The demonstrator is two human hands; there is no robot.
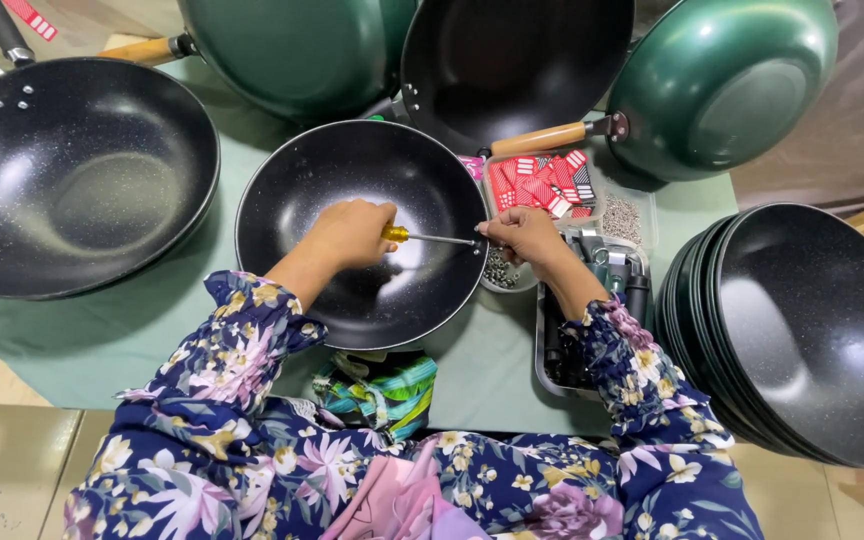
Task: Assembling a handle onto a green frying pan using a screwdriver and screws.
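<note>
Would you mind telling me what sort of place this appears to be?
Probably a small cookware assembly workstation. Many identical pans surround the person, including a nested stack; the left hand drives a screwdriver at the rim of a handleless pan, and a tray holds small metal parts.

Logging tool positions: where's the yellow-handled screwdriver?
Head view, centre: the yellow-handled screwdriver lies across the black wok's bowl, handle in the left hand, tip by the right hand.

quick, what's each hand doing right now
Left hand: closed around the yellow handle of the screwdriver inside the black wok.
Right hand: fingers pinched at the wok's rim by the screwdriver tip; what it grips cannot be told.
</note>
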